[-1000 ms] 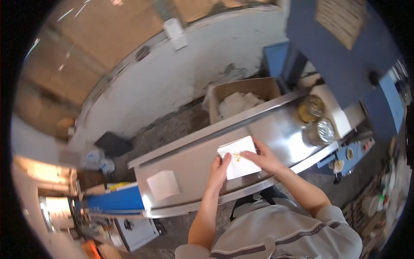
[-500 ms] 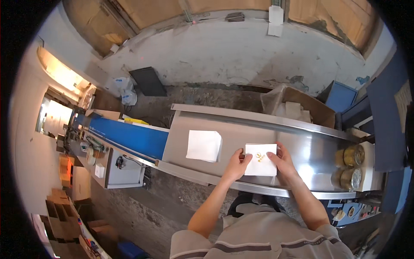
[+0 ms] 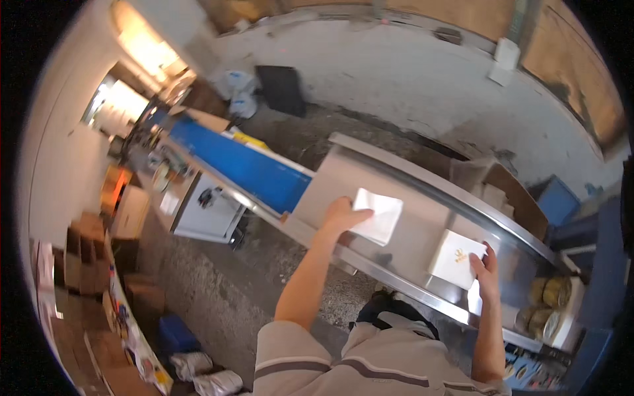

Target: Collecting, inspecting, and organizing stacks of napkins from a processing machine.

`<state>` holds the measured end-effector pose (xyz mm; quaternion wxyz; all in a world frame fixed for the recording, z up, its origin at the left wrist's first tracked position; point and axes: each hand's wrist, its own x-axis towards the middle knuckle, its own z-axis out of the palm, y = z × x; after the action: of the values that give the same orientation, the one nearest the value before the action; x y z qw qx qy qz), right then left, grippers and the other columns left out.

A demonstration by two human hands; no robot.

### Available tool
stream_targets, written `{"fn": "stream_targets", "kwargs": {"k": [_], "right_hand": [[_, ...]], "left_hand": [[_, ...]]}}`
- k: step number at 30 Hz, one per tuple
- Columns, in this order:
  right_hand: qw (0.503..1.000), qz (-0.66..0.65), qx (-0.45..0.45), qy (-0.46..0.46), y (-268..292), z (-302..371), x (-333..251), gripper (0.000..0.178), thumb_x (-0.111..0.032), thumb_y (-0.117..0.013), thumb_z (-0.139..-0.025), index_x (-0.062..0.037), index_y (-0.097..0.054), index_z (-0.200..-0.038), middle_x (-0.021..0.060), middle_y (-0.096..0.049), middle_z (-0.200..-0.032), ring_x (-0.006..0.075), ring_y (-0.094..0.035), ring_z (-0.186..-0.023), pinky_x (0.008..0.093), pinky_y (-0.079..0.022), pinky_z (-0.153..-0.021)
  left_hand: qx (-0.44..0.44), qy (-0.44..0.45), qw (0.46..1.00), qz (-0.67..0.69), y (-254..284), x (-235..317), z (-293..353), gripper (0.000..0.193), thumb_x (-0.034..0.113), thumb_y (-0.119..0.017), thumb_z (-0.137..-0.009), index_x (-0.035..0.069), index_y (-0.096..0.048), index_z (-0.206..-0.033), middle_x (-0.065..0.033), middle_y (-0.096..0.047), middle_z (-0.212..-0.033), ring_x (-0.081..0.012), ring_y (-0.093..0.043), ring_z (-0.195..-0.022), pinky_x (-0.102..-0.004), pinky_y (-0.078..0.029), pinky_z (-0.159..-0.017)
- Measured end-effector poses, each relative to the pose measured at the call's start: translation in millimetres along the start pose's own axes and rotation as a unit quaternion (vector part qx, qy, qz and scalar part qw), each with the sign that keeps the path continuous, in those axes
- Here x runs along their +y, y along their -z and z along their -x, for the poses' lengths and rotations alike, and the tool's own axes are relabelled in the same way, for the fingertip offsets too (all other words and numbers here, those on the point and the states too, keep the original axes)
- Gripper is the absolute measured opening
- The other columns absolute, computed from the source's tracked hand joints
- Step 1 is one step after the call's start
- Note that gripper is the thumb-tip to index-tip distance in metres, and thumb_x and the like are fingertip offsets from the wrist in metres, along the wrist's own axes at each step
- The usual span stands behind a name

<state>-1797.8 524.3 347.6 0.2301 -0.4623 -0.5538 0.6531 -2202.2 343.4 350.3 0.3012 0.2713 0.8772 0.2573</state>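
On the metal worktop [image 3: 422, 211] lie two white square stacks that look like paper. My left hand [image 3: 345, 216] grips the left edge of the plain white stack [image 3: 381, 221], its thumb on top and its fingers at the side. Farther right, my right hand [image 3: 485, 272] holds the right edge of the white stack with a gold print [image 3: 452, 257], thumb over the top face. The underside of both stacks is hidden, as are some of my fingertips.
A blue conveyor belt [image 3: 234, 162] runs off from the worktop's left end. Lidded jars [image 3: 548, 294] stand at its right end. Behind the raised metal rim is an open cardboard box [image 3: 522, 201]. Cardboard boxes [image 3: 82, 257] pile up at the lower left.
My left hand has let go of the printed stack and moved left onto the plain one. My right hand keeps the printed stack. The whole view has turned and shifted.
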Motion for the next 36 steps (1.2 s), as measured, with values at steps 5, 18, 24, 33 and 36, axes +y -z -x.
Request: {"fn": "stream_targets", "kwargs": {"k": [5,18,24,33,36], "right_hand": [[1.000,0.006,-0.023,0.008,4.8,1.4,0.1,0.066,-0.017,-0.066,-0.093,0.0017,-0.033,-0.147,0.0148,-0.062,-0.114,0.0180,-0.061,-0.099,0.0292,-0.050,-0.083],[0.997,-0.075,-0.020,0.017,6.7,9.7,-8.8,0.072,-0.018,-0.070,-0.090,0.0013,-0.031,-0.147,0.0196,-0.056,-0.128,0.0243,-0.058,-0.112,0.0351,-0.050,-0.093],[0.994,-0.100,-0.023,0.034,0.7,-3.4,9.0,0.081,-0.018,-0.073,-0.088,0.0070,-0.026,-0.149,0.0261,-0.053,-0.134,0.0285,-0.058,-0.117,0.0364,-0.050,-0.095],[0.995,-0.046,0.072,0.040,-11.4,-21.3,26.7,0.075,-0.020,-0.072,-0.086,0.0022,-0.033,-0.146,0.0242,-0.054,-0.134,0.0315,-0.056,-0.119,0.0402,-0.048,-0.098],[0.995,0.005,0.095,0.040,-45.1,-26.4,16.2,0.070,-0.021,-0.072,-0.084,0.0026,-0.039,-0.141,0.0233,-0.059,-0.126,0.0312,-0.059,-0.115,0.0399,-0.048,-0.098]], "left_hand": [[-0.023,0.056,0.996,0.064,-6.9,2.2,4.0,0.066,0.038,-0.086,-0.066,-0.009,-0.065,-0.108,-0.0231,-0.069,-0.098,-0.0353,-0.070,-0.077,-0.0489,-0.053,-0.047],[-0.050,0.025,0.984,0.170,-16.8,39.9,34.4,0.059,0.039,-0.079,-0.077,-0.009,-0.066,-0.109,-0.0152,-0.071,-0.099,-0.0222,-0.068,-0.088,-0.0348,-0.053,-0.078],[-0.079,-0.027,0.966,0.247,-10.9,33.2,18.6,0.055,0.035,-0.079,-0.079,-0.009,-0.065,-0.108,-0.0120,-0.070,-0.094,-0.0197,-0.068,-0.082,-0.0313,-0.053,-0.069],[-0.153,-0.013,0.925,0.348,-8.8,17.0,-5.8,0.048,0.020,-0.067,-0.092,-0.005,-0.053,-0.130,-0.0121,-0.065,-0.120,-0.0225,-0.063,-0.107,-0.0362,-0.051,-0.092],[-0.215,-0.067,0.887,0.403,13.8,-28.7,-29.8,0.051,0.017,-0.067,-0.091,-0.004,-0.048,-0.134,-0.0150,-0.060,-0.126,-0.0272,-0.061,-0.112,-0.0400,-0.050,-0.098]]}}
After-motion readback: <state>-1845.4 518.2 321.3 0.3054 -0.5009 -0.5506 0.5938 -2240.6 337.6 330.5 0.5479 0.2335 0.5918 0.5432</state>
